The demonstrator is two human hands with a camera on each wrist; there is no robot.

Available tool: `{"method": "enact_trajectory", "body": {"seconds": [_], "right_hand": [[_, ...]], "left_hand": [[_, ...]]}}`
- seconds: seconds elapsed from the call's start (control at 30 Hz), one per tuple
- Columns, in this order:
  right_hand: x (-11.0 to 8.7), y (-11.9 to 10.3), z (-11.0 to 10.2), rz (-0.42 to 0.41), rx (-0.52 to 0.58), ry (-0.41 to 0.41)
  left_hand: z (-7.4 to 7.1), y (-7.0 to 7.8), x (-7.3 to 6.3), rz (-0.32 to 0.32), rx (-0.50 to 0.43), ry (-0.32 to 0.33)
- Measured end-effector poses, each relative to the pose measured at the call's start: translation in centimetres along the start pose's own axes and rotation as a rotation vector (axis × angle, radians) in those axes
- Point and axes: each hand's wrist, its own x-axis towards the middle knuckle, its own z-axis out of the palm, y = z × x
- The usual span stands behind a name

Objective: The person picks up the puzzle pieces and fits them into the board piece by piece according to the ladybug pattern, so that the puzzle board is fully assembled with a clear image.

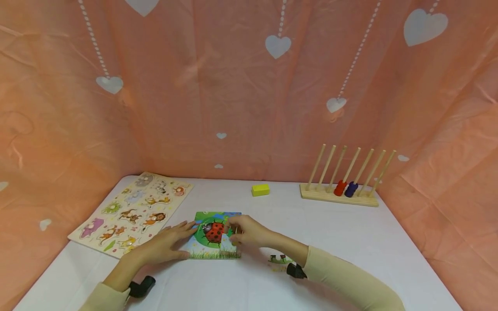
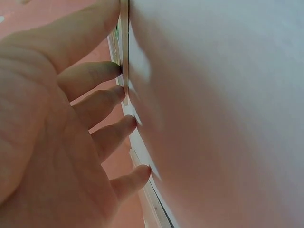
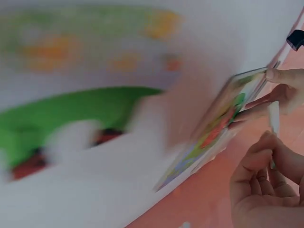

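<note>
A square ladybug jigsaw puzzle [image 1: 208,255] lies flat on the white table. My left hand [image 1: 165,245] is at its left side, fingers spread; in the left wrist view the thumb and some fingertips [image 2: 116,92] touch the board's edge. My right hand [image 1: 250,232] pinches a puzzle piece [image 3: 274,118] between thumb and fingers over the right part of the puzzle. In the right wrist view that piece is seen edge-on, raised above the board. Another puzzle piece [image 1: 275,260], green with bits of red, rests on the table beneath my right forearm, partly hidden by it.
An animal peg puzzle board [image 1: 145,209] covers the table's left side. At the back stands a yellow block [image 1: 260,190]. A wooden rack [image 1: 338,198] with upright pegs, carrying red and dark blue beads, is at the back right. Pink curtains [image 1: 241,108] enclose the table.
</note>
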Motion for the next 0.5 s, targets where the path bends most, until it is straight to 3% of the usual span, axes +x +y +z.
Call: {"method": "enact_trajectory", "body": {"seconds": [0.23,0.5], "right_hand": [[3.0,-1.2,1.4,0.032,-0.041,-0.018],[5.3,-0.9,2.5,0.066,-0.043,0.003]], "left_hand": [[0.1,-0.1,0.0,-0.004,-0.011,0.003],[0.0,0.1,-0.1,-0.005,-0.015,0.004]]}}
